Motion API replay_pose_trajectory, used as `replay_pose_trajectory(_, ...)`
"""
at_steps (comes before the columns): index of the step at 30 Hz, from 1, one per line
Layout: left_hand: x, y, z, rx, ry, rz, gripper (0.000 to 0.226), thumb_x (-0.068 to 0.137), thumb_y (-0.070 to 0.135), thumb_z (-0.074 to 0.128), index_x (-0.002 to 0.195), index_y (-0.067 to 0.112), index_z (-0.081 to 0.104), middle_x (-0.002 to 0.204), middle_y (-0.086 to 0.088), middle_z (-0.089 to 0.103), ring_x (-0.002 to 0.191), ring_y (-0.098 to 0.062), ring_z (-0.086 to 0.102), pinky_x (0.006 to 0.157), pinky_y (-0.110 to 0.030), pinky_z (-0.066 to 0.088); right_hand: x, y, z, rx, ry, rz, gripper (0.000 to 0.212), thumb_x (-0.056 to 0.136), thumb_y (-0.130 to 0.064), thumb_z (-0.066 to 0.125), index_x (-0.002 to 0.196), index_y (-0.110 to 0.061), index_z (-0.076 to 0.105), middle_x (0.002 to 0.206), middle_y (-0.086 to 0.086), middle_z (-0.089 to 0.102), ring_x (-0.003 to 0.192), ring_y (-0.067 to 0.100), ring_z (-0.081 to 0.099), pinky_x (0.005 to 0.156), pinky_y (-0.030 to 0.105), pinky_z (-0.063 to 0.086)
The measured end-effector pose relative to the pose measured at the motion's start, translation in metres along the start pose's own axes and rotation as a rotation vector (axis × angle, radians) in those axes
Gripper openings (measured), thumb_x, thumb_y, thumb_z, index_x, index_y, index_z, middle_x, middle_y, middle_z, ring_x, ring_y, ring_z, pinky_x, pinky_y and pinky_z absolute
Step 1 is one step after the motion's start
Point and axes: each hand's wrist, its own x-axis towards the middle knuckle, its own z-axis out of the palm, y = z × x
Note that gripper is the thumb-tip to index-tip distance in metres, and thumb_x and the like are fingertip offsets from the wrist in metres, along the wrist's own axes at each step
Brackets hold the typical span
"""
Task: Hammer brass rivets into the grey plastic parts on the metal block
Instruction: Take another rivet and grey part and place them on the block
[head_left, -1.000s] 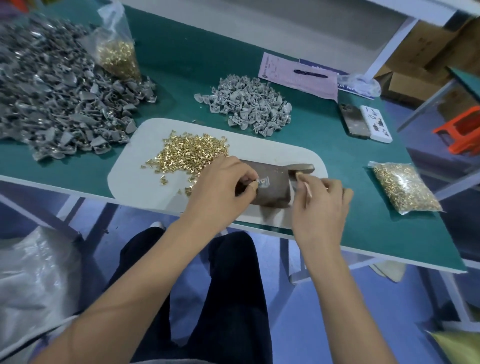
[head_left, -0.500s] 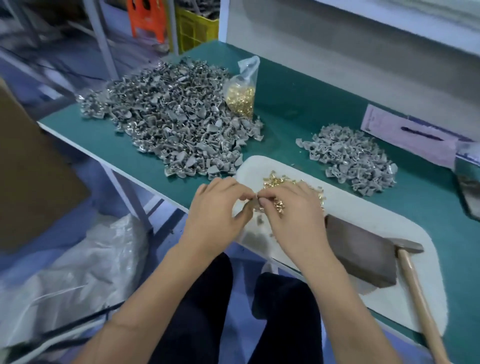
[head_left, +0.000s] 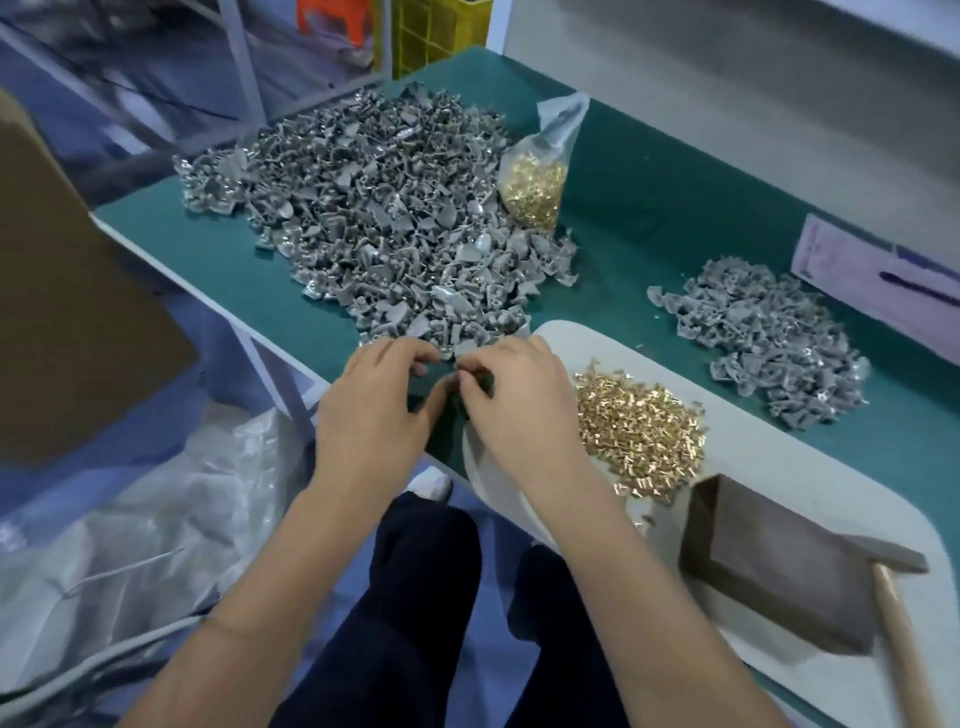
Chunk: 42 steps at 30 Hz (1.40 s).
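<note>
Both hands have shifted from the rivets (head_left: 641, 428) to the near edge of the big grey heap (head_left: 384, 223). Left hand (head_left: 371, 410) and right hand (head_left: 519, 405) meet fingertip to fingertip, curled; what they pinch is hidden. Block (head_left: 779, 566) and hammer (head_left: 896, 597) lie untouched at right. Paper's (head_left: 883, 283) writing is unreadable.

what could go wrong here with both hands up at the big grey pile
1. The loose brass rivets lie heaped beside the right hand; the forearm could sweep some off the white mat.
2. The hammer lies at the table's near edge and might get knocked off.
3. The hands meet at the rim of the large grey pile, near the table edge, so parts could spill onto the floor.
</note>
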Motion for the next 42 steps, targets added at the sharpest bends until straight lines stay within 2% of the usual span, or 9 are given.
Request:
replay_pose_trajectory(4,-0.002,0.018,0.003,-0.069,0.015,0.073,0.018,0.089,0.029,0.070,0.105,0.033,0.062,0.096,0.017,0.057,0.093,-0.008,0.056,0.065,-0.032,0.046,-0.014,0.029,-0.025,0.040,0.089,0.096,0.020,0.098,-0.027,0.059,0.097,-0.024,0.078,0.095,-0.002,0.071,0.096,0.023,0.054,0.084,0.038,0.045)
replay_pose_trajectory(10,-0.017,0.057,0.015,-0.079,-0.539,0.279,0.017,0.089,0.037,0.068,0.104,0.045,0.064,0.099,0.024,0.063,0.088,-0.001,0.058,0.074,-0.029,0.048,-0.062,0.086,-0.078,-0.020,0.150,0.282,0.021,0.099,-0.027,0.058,0.099,-0.024,0.078,0.098,-0.004,0.074,0.098,0.023,0.058,0.088,0.035,0.044)
replay_pose_trajectory(13,-0.036,0.078,0.026,-0.062,-0.640,0.397,0.022,0.086,0.041,0.072,0.105,0.045,0.063,0.097,0.025,0.061,0.084,0.004,0.054,0.069,-0.019,0.043,-0.094,0.101,-0.095,-0.039,0.175,0.343,0.020,0.099,-0.029,0.058,0.096,-0.024,0.077,0.095,-0.006,0.074,0.097,0.021,0.059,0.086,0.035,0.045)
replay_pose_trajectory(20,-0.053,0.104,0.048,-0.033,-0.564,0.509,0.023,0.087,0.041,0.069,0.110,0.039,0.067,0.098,0.020,0.055,0.102,-0.007,0.052,0.074,-0.028,0.043,-0.141,0.110,-0.100,0.074,0.354,0.352,0.013,0.097,-0.019,0.063,0.099,-0.022,0.075,0.099,-0.009,0.070,0.101,0.015,0.061,0.085,0.026,0.045)
replay_pose_trajectory(25,-0.048,0.112,0.052,-0.058,-0.521,0.561,0.014,0.093,0.042,0.064,0.100,0.034,0.073,0.096,0.016,0.061,0.100,-0.006,0.053,0.073,-0.030,0.044,-0.149,0.123,-0.097,0.167,0.528,0.370,0.013,0.097,-0.014,0.063,0.100,-0.017,0.075,0.098,-0.007,0.069,0.098,0.011,0.062,0.083,0.035,0.053)
replay_pose_trajectory(31,-0.041,0.122,0.058,0.026,-0.469,0.677,0.016,0.095,0.044,0.061,0.101,0.033,0.070,0.099,0.016,0.061,0.102,-0.007,0.050,0.074,-0.031,0.047,-0.157,0.131,-0.094,0.223,0.570,0.369,0.013,0.096,-0.013,0.064,0.098,-0.020,0.075,0.095,-0.008,0.069,0.091,0.000,0.061,0.080,0.010,0.043)
replay_pose_trajectory(34,-0.037,0.126,0.060,0.039,-0.508,0.669,0.021,0.092,0.051,0.062,0.107,0.038,0.070,0.100,0.018,0.061,0.105,-0.005,0.052,0.077,-0.031,0.048,-0.156,0.133,-0.092,0.237,0.553,0.386,0.012,0.096,-0.015,0.064,0.098,-0.021,0.075,0.095,-0.010,0.068,0.091,0.003,0.062,0.082,0.018,0.047)
replay_pose_trajectory(38,-0.039,0.128,0.062,0.042,-0.402,0.648,0.018,0.090,0.051,0.064,0.099,0.039,0.074,0.094,0.017,0.066,0.097,-0.008,0.054,0.069,-0.033,0.049,-0.155,0.133,-0.090,0.237,0.542,0.384,0.012,0.096,-0.016,0.063,0.097,-0.020,0.074,0.094,-0.010,0.068,0.093,0.008,0.063,0.084,0.030,0.051)
replay_pose_trajectory(42,-0.041,0.128,0.070,0.024,-0.408,0.601,0.015,0.095,0.045,0.061,0.101,0.036,0.072,0.098,0.016,0.066,0.101,-0.008,0.053,0.072,-0.032,0.048,-0.156,0.135,-0.089,0.239,0.538,0.383,0.011,0.097,-0.018,0.063,0.096,-0.021,0.074,0.093,-0.012,0.068,0.093,0.008,0.062,0.084,0.029,0.050)
